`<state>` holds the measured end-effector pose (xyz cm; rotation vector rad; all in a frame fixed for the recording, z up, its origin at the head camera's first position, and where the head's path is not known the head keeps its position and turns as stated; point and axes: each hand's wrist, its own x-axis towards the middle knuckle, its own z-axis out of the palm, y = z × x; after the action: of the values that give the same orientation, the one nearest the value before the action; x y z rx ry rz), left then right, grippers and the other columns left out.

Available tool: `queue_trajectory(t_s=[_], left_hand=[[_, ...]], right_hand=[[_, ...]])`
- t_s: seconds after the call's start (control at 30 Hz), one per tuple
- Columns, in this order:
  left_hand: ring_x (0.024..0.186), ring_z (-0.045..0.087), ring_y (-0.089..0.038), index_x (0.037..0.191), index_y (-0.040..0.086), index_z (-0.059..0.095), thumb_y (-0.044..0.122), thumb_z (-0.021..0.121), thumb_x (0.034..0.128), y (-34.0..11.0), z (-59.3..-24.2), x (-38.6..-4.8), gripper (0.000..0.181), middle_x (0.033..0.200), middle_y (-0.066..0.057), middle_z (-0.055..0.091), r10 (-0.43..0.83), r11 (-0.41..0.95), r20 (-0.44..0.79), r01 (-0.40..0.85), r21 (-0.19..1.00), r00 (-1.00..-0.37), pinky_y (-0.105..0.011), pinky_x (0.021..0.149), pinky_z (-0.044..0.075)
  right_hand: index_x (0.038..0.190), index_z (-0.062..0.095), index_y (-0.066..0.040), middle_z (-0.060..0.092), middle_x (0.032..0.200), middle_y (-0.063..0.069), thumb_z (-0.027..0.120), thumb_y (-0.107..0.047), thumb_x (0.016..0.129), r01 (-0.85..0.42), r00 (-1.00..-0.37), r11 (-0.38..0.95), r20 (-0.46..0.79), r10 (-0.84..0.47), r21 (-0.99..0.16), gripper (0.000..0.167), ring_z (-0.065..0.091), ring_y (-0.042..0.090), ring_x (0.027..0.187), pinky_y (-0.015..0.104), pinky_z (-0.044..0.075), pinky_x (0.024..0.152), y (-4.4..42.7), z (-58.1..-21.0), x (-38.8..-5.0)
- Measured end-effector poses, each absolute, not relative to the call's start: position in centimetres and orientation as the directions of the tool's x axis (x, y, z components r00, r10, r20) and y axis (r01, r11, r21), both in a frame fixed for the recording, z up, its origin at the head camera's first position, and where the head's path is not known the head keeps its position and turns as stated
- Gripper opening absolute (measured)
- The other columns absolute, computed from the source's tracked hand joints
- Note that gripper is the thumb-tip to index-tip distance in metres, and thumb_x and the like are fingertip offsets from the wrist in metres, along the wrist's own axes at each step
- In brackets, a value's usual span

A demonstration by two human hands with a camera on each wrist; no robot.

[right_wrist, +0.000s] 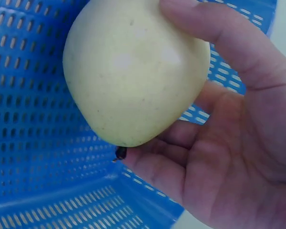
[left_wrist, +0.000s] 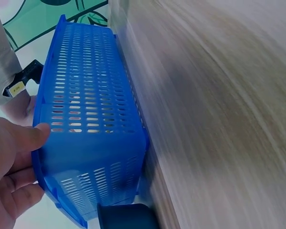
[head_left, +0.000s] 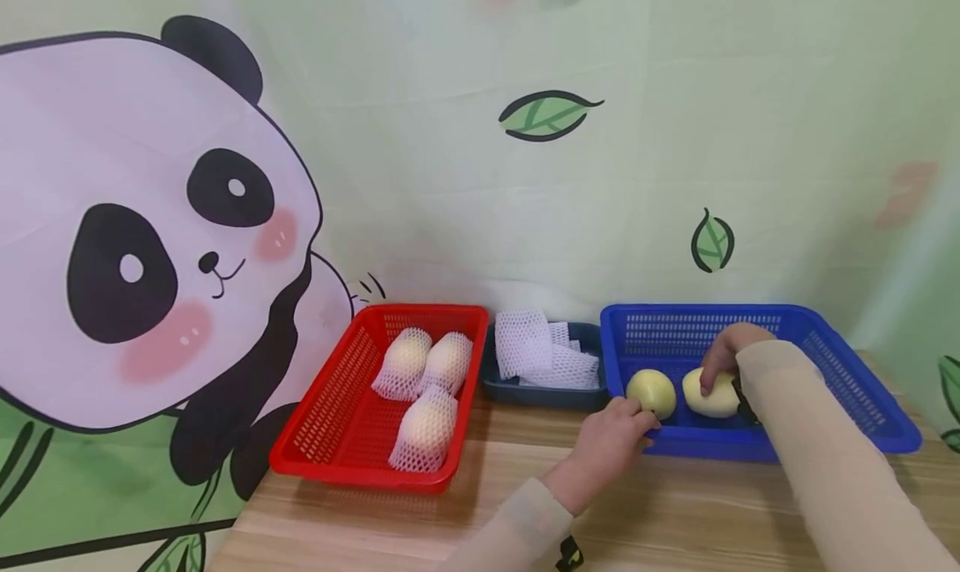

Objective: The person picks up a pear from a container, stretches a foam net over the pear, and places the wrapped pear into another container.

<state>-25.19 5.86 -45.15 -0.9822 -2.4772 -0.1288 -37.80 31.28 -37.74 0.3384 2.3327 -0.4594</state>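
Right hand (head_left: pixel 731 355) holds a pale yellow pear (head_left: pixel 712 397) inside the blue plastic basket (head_left: pixel 705 445)
This hand's thumb and fingers curve around the fruit; to its left lies a second pear (head_left: pixel 651 391), beside the left hand (head_left: pixel 609 443), whose thumb and bent fingers grip the basket rim. Farther left stand a dark blue tray (head_left: pixel 543 395) with white foam nets (head_left: pixel 525 347) and a red basket (head_left: pixel 337 422) with three net-wrapped fruits (head_left: pixel 423 429)

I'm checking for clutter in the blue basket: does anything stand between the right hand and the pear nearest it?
Nothing visible does: the right hand directly holds that pear. The other pear sits off to the left in the blue basket, by the left hand.
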Motion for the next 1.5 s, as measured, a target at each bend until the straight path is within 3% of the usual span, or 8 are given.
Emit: queue_trajectory(t_s=[0.13, 0.3, 0.4, 0.6, 0.83, 1.0, 1.2, 1.5], left_hand=[[0.087, 0.061, -0.004, 0.107, 0.028, 0.075, 0.033, 0.076, 0.0919, 5.6, -45.0, -25.0, 0.016, 0.092, 0.011, 0.065, 0.641, 0.731, 0.425, 0.678, -0.083, -0.639, -0.010, 0.060, 0.046], [0.091, 0.063, -0.006, 0.112, 0.025, 0.074, 0.032, 0.077, 0.0914, 5.3, -44.8, -25.1, 0.021, 0.098, 0.010, 0.068, 0.659, 0.709, 0.416, 0.702, -0.066, -0.627, -0.012, 0.068, 0.051], [0.095, 0.065, -0.007, 0.115, 0.024, 0.073, 0.031, 0.076, 0.0920, 5.1, -44.8, -25.2, 0.024, 0.102, 0.009, 0.070, 0.666, 0.691, 0.447, 0.720, -0.065, -0.598, -0.013, 0.075, 0.053], [0.104, 0.067, -0.007, 0.117, 0.023, 0.072, 0.028, 0.072, 0.0937, 4.0, -44.3, -24.8, 0.024, 0.108, 0.008, 0.071, 0.647, 0.672, 0.530, 0.739, -0.057, -0.548, -0.017, 0.092, 0.054], [0.100, 0.069, -0.010, 0.111, 0.021, 0.075, 0.026, 0.073, 0.0933, 1.4, -42.1, -22.9, 0.018, 0.104, 0.007, 0.073, 0.653, 0.647, 0.548, 0.761, -0.045, -0.523, -0.023, 0.090, 0.055], [0.100, 0.069, -0.012, 0.106, 0.019, 0.076, 0.021, 0.075, 0.0914, -1.5, -41.4, -21.5, 0.015, 0.103, 0.004, 0.074, 0.685, 0.600, 0.537, 0.799, -0.032, -0.493, -0.025, 0.090, 0.056], [0.103, 0.068, -0.013, 0.110, 0.020, 0.074, 0.024, 0.076, 0.0913, -5.5, -41.5, -19.8, 0.019, 0.106, 0.003, 0.073, 0.694, 0.626, 0.485, 0.779, -0.040, -0.532, -0.028, 0.096, 0.055], [0.103, 0.068, -0.013, 0.107, 0.021, 0.074, 0.026, 0.079, 0.0881, -9.1, -41.4, -17.9, 0.020, 0.107, 0.003, 0.072, 0.629, 0.690, 0.485, 0.723, 0.012, -0.608, -0.032, 0.091, 0.057]], right_hand=[[0.142, 0.050, 0.005, 0.061, 0.130, 0.024, 0.081, -0.040, 0.075, 0.167, -0.722, 0.951, -0.689, -0.063, -0.261, 0.086, 0.062, 0.029, 0.109, 0.041, 0.056, 0.099, 31.5, -37.1, -37.5], [0.141, 0.041, 0.014, 0.060, 0.120, 0.023, 0.067, -0.028, 0.089, 0.013, -0.708, 0.899, -0.638, -0.301, -0.439, 0.072, 0.061, 0.029, 0.105, 0.046, 0.056, 0.098, 31.5, -36.1, -37.2], [0.142, 0.037, 0.016, 0.057, 0.119, 0.024, 0.067, -0.024, 0.089, -0.034, -0.746, 0.882, -0.576, -0.336, -0.470, 0.073, 0.059, 0.029, 0.102, 0.045, 0.056, 0.093, 31.5, -35.6, -37.0], [0.141, 0.042, 0.017, 0.059, 0.123, 0.032, 0.073, -0.030, 0.085, -0.247, -0.849, 0.888, -0.354, -0.392, -0.389, 0.079, 0.059, 0.033, 0.099, 0.045, 0.054, 0.085, 30.8, -34.5, -35.5], [0.142, 0.045, 0.013, 0.065, 0.118, 0.027, 0.080, -0.028, 0.083, -0.347, -0.881, 0.836, -0.157, -0.446, -0.424, 0.080, 0.061, 0.025, 0.088, 0.035, 0.051, 0.072, 28.0, -33.2, -32.7], [0.139, 0.044, 0.010, 0.067, 0.106, 0.022, 0.081, -0.024, 0.077, -0.426, -0.871, 0.804, -0.052, -0.489, -0.415, 0.080, 0.059, 0.021, 0.078, 0.033, 0.050, 0.065, 24.6, -32.2, -30.7], [0.127, 0.054, 0.005, 0.069, 0.103, 0.017, 0.084, -0.020, 0.070, -0.554, -0.818, 0.756, 0.057, -0.573, -0.349, 0.069, 0.059, 0.022, 0.082, 0.033, 0.052, 0.070, 20.0, -32.9, -29.7], [0.124, 0.065, -0.005, 0.069, 0.105, 0.013, 0.088, -0.021, 0.069, -0.652, -0.754, 0.744, 0.016, -0.657, -0.145, 0.062, 0.060, 0.025, 0.093, 0.037, 0.055, 0.075, 13.7, -36.1, -28.8]])
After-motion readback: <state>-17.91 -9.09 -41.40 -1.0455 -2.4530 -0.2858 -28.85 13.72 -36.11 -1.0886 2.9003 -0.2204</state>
